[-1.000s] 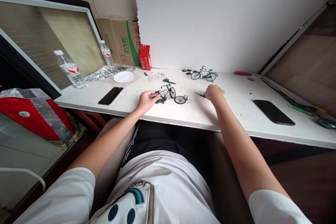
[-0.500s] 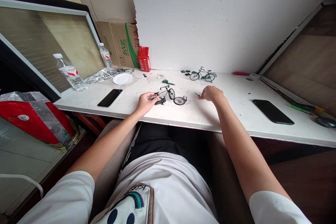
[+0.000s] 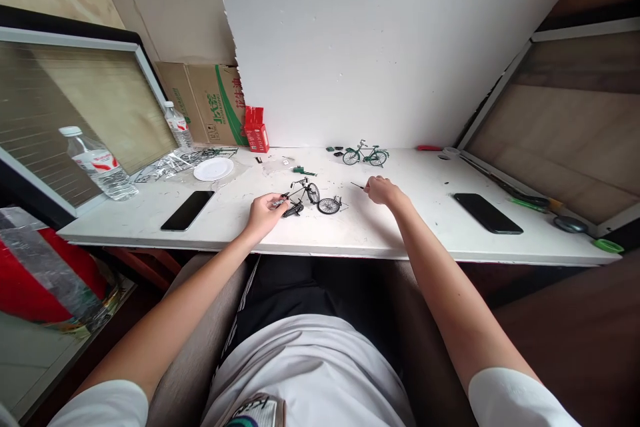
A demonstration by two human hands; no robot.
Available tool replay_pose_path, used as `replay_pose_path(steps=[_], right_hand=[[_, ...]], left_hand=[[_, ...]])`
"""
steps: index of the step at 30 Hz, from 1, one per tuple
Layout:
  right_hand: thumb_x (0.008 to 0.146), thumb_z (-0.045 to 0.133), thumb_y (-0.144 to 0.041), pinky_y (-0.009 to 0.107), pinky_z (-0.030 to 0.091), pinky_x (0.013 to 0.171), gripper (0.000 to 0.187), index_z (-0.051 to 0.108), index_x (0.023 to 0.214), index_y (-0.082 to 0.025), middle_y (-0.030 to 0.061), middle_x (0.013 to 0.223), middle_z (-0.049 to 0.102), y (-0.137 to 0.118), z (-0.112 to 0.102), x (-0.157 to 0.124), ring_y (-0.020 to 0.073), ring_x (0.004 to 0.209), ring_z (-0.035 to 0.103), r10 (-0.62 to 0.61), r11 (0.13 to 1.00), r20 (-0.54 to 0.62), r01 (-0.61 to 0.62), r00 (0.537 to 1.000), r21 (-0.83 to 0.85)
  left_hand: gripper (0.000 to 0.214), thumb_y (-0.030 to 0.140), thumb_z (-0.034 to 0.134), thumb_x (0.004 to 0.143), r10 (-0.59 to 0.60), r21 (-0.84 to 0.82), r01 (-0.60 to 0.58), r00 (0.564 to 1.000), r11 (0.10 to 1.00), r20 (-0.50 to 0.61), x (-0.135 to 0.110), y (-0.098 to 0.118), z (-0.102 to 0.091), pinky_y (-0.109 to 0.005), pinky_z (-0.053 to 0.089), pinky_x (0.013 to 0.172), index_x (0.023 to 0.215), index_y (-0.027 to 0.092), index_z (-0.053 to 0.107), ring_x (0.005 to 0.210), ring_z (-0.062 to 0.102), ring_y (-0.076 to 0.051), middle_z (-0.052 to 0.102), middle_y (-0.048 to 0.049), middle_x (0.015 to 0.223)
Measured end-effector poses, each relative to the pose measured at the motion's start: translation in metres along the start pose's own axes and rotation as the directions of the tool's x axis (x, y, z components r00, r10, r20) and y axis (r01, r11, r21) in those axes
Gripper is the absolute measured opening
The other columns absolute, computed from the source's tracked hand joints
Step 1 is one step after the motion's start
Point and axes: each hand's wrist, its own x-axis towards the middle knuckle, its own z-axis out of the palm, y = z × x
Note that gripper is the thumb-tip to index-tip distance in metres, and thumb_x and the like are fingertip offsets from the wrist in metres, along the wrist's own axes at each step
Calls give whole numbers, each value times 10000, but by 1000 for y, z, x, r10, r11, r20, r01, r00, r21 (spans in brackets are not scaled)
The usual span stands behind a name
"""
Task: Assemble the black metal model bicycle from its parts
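My left hand (image 3: 265,212) is closed on the rear part of a black miniature bicycle (image 3: 303,192), whose front wheel and handlebars point away to the right. The fingers cover part of its back end. A loose spoked wheel (image 3: 329,205) with a small stand-like piece lies just right of it on the white table. Farther right, my right hand (image 3: 381,191) pinches a slim dark rod-like tool (image 3: 357,185). The tool points left, above or on the tabletop, apart from the bicycle; its exact kind is too small to tell.
A finished-looking green miniature bicycle (image 3: 366,155) stands at the back. Green parts (image 3: 303,171) lie nearer. Phones (image 3: 188,210) (image 3: 487,213) flank the hands. At left are a white plate (image 3: 213,169), water bottles (image 3: 100,167) and a red box (image 3: 257,130). A white board (image 3: 390,60) leans behind.
The camera view has tilted up, showing the white board's top edge. My right hand is slightly nearer the black bicycle, and more of its tool shows. My left hand keeps its hold.
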Motion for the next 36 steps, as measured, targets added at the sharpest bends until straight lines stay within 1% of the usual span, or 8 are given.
replay_pose_path(steps=[5,7,10,16,20,22,25,36], right_hand=[[941,497,-103,380,513,908,141,562,1030,-192,181,1197,669,-9,14,-12,276,1049,621,-28,993,-98,38,995,109],[949,472,-133,376,512,847,91,517,958,-212,156,1081,683,-15,23,-19,263,940,617,-59,948,-209,121,976,296],[1015,445,-290,382,521,805,122,478,908,-241,111,982,682,-26,34,-33,250,871,617,-52,829,-305,211,951,518],[1056,452,-500,381,548,832,283,536,1004,-235,84,966,706,-65,48,-72,238,921,681,-44,543,-444,394,895,741],[963,649,-581,359,563,822,408,684,1095,-196,92,993,749,-89,56,-92,236,920,705,-99,379,-395,402,913,834],[938,692,-579,374,569,870,448,752,1143,-185,104,1028,785,-97,59,-97,250,955,723,-105,356,-360,373,927,857],[902,735,-584,396,580,896,448,825,1066,-176,122,1055,816,-105,63,-99,279,983,742,-101,357,-332,345,938,868],[937,710,-499,407,637,800,335,852,994,-201,105,977,839,-117,81,-105,280,835,802,-242,398,-349,421,905,815]], left_hand=[[294,433,843,762,15,33,-17,998,999,62,-1,1,1,-356,584,843,890,179,766,947,762,-276,810,-121,965],[291,437,836,769,12,41,-16,997,999,76,0,0,1,-355,591,832,905,188,766,951,767,-278,815,-119,983],[276,445,818,794,25,38,-27,997,999,68,1,-5,1,-356,599,835,900,196,762,946,773,-276,820,-117,968],[312,469,846,774,41,19,-42,998,999,44,3,-11,2,-382,606,827,922,201,789,946,767,-292,822,-126,978],[343,461,828,791,46,42,-47,999,998,22,1,-10,3,-347,594,835,960,163,809,944,766,-273,827,-126,1012],[339,453,817,802,49,48,-50,999,998,12,0,-9,3,-334,594,822,961,153,816,927,766,-265,829,-123,988],[334,455,801,815,42,61,-42,999,997,17,-1,-7,3,-317,599,761,961,156,826,881,765,-253,829,-108,950],[305,432,834,786,85,115,-85,996,990,3,-3,-3,3,-281,593,671,867,140,797,803,766,-236,816,-117,868]])
